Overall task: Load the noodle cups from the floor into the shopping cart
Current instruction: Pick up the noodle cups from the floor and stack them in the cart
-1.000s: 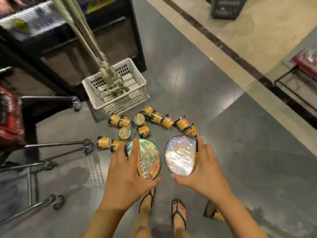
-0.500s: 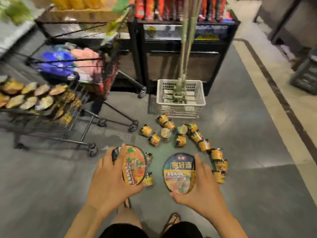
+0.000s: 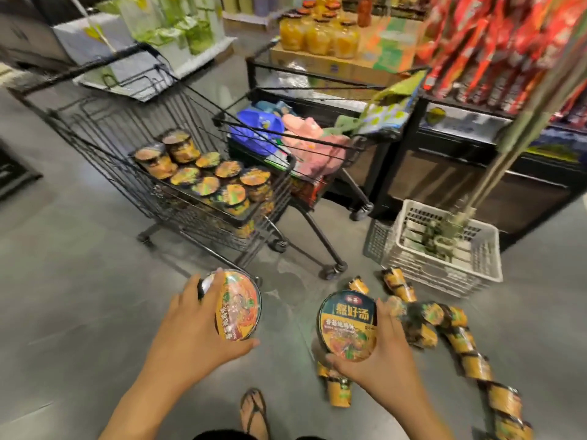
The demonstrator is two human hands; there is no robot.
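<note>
We turned: black wire shopping cart [image 3: 111,134] now ahead of both grips.
Left grip [image 3: 190,331] wraps orange-lidded round noodle cup [image 3: 238,304]; right grip [image 3: 381,354] clasps dark-lidded round noodle cup [image 3: 347,325].
Risks, we judge: one-handed holds slipping over cart wall; loose yellow cups [image 3: 457,338] right of right grip getting kicked.

The shopping cart [image 3: 104,131] is open on top. Noodle cups [image 3: 227,169] crowd the basket's nearer end, and bare wire shows toward the handle. Its wire side wall faces the person across open grey floor [image 3: 79,296]. A second cart [image 3: 301,188] stands just beside it. Rightward, a white crate [image 3: 444,277] holds slanting poles [image 3: 508,147], and the floor cups [image 3: 460,339] lie in a curve.
</note>
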